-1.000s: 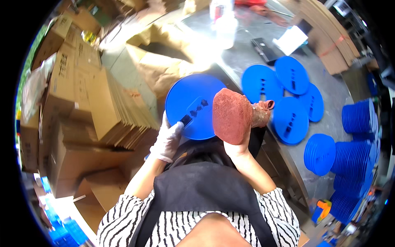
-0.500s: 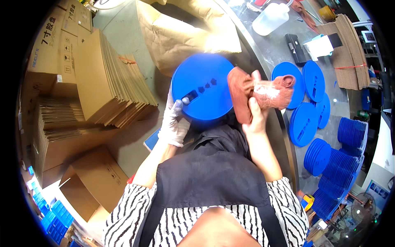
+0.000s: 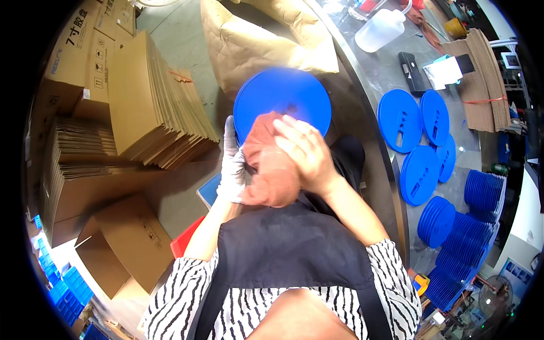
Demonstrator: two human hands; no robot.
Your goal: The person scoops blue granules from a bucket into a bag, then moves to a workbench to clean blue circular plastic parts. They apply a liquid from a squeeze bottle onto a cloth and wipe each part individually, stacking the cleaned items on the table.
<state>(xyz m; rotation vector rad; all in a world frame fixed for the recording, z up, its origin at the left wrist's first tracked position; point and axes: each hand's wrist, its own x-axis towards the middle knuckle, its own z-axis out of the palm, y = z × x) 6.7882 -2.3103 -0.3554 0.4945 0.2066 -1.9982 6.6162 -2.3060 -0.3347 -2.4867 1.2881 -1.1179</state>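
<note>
A round blue plastic reel (image 3: pixel 277 93) is held up in front of my apron. My left hand (image 3: pixel 231 173), in a white glove, grips its left edge, with one finger pointing up beside the rim. Against the reel's face my right hand (image 3: pixel 309 153), bare and slightly blurred, presses a reddish-brown cloth (image 3: pixel 275 175). The cloth hides the lower part of the reel and some of my left hand's fingers.
On the metal table (image 3: pixel 379 73) at the right lie several blue reels (image 3: pixel 419 173), with stacked reels (image 3: pixel 467 235) beyond. A squeeze bottle (image 3: pixel 379 31) and flat cardboard (image 3: pixel 481 85) are there too. Folded cartons (image 3: pixel 161 107) and an opened box (image 3: pixel 133 243) stand left. A padded tan sheet (image 3: pixel 249 51) lies ahead.
My right hand has brought the cloth leftward from beside the reel onto its face, covering its slot. My left hand still holds the reel's left edge.
</note>
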